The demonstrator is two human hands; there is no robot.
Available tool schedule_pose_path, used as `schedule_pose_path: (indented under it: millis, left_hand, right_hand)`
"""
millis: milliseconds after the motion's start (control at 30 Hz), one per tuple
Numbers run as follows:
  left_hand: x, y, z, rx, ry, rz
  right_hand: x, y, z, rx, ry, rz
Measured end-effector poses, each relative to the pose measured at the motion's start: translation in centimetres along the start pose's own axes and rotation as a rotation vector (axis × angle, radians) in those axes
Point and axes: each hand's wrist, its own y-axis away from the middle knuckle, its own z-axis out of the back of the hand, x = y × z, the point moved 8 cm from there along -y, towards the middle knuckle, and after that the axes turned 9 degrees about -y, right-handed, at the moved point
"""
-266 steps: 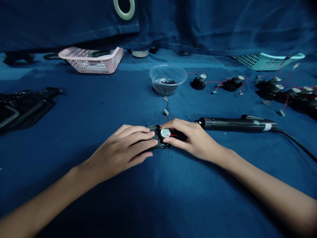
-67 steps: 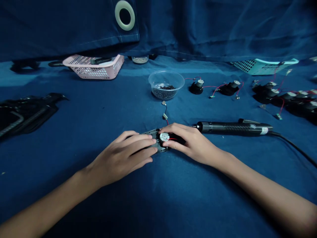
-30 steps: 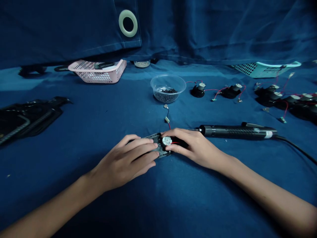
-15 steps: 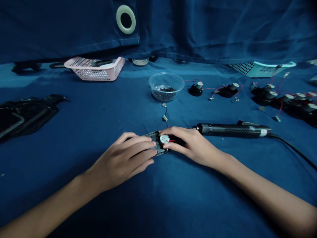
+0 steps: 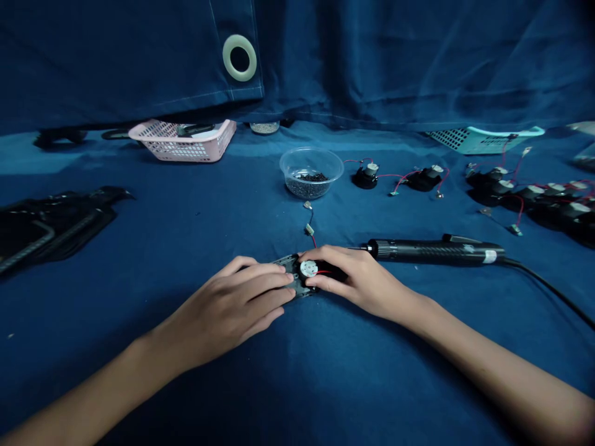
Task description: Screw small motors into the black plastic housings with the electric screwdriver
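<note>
On the blue cloth, my left hand [image 5: 242, 294] lies over a dark flat housing [image 5: 289, 265], its fingers closed round the left part. At the right end of this housing sits a small motor [image 5: 308, 268] with a round white top. My right hand [image 5: 356, 272] pinches the black part around the motor between thumb and forefinger. Red wire runs from there to a small connector [image 5: 310, 230] above the hands. Just beyond my right hand lies a black electric screwdriver [image 5: 437, 251], its tip pointing left.
A clear bowl of small dark screws [image 5: 311, 173] stands ahead. Behind are a pink basket [image 5: 186, 148] and a green basket [image 5: 483, 141]. Several wired motor units [image 5: 534, 192] lie right, black parts [image 5: 60, 223] left. A blue curtain [image 5: 372, 62] hangs across the back.
The whole view has shifted, so everything sits slightly lower in the picture. Both hands keep nearly the same hold on the housing and motor.
</note>
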Motion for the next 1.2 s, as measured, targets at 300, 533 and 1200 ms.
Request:
schedule_pose_path:
  millis: [300,533,1200]
  left_hand:
    - [0.0,0.0,0.2,0.028,-0.028,0.004]
    - [-0.2,-0.3,0.5,0.016,-0.027,-0.011]
    - [-0.6,-0.5,1.3,-0.021,-0.069,-0.019]
  right_hand:
    - [0.1,0.0,0.0,-0.006,0.004,0.016]
    - [0.2,0.0,-0.1,0.000,-0.003,0.004]
    - [-0.1,0.0,-0.5,0.043,-0.067,-0.105]
